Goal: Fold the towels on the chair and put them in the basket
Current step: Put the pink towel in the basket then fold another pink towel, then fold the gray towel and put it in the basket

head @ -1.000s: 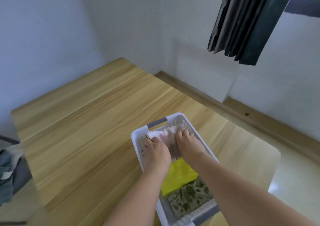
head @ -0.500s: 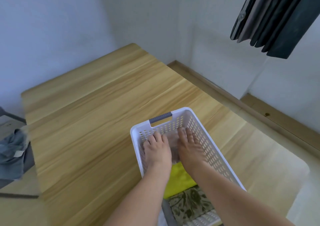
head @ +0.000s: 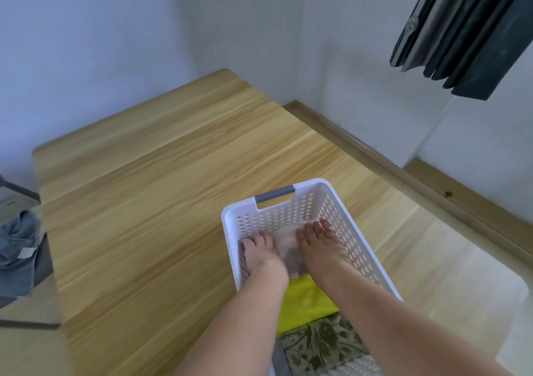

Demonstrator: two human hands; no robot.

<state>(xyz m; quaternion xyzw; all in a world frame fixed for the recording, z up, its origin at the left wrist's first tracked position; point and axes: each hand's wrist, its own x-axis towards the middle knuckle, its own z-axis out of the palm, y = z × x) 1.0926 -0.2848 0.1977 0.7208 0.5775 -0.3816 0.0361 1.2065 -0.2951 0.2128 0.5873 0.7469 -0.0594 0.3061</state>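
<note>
A white perforated basket [head: 288, 211] with a grey handle stands on the wooden table. Both of my hands are inside it at the far end. My left hand [head: 258, 253] and my right hand [head: 320, 245] lie flat, fingers straight, pressing a folded pale pink-grey towel [head: 288, 244] down onto the basket floor. Nearer to me in the basket lie a folded yellow-green towel [head: 305, 300] and a green leaf-patterned towel [head: 320, 344]. At the far left a grey-blue towel [head: 20, 254] lies crumpled on the chair [head: 43, 263].
The wooden table [head: 161, 202] stretches away to the left and back, up to a white wall. Dark curtains [head: 461, 29] hang at the upper right. A wooden skirting board [head: 403, 170] runs along the floor beyond the table's right edge.
Both hands have pushed the pale towel lower into the basket and moved apart, flattening onto it. The view has shifted, bringing more of the chair and its towel into sight.
</note>
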